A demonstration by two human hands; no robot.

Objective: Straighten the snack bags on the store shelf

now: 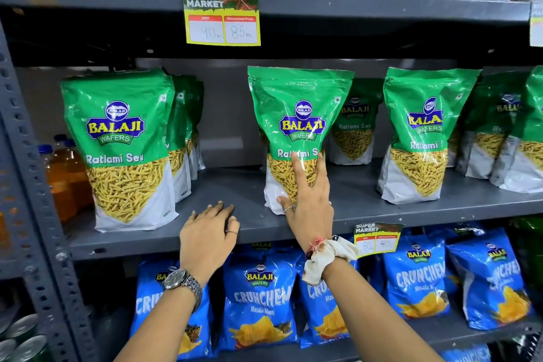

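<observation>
While a row of green Ratlami Sev bags lines the grey middle shelf (367, 209), a person's right hand (308, 203) lies flat and open against the lower front of the centre bag (296, 132), fingers spread over the clear window, thumb at the pouch's lower left corner, pressing rather than gripping. The left hand (208, 235) rests palm-down, open and empty, on the bare shelf just to the left of that bag, apart from it. The centre bag stands upright with its long axis vertical, directly ahead of the right hand and near the shelf's front edge, between the left bag (120, 144) and the right bag (423, 132), both well apart from it. Its top appears to lean slightly, and the right hand is plainly the nearer one for squaring it; the left would have to slide right to steady the other side. Blue Crunchem bags (261, 300) fill the shelf below.
</observation>
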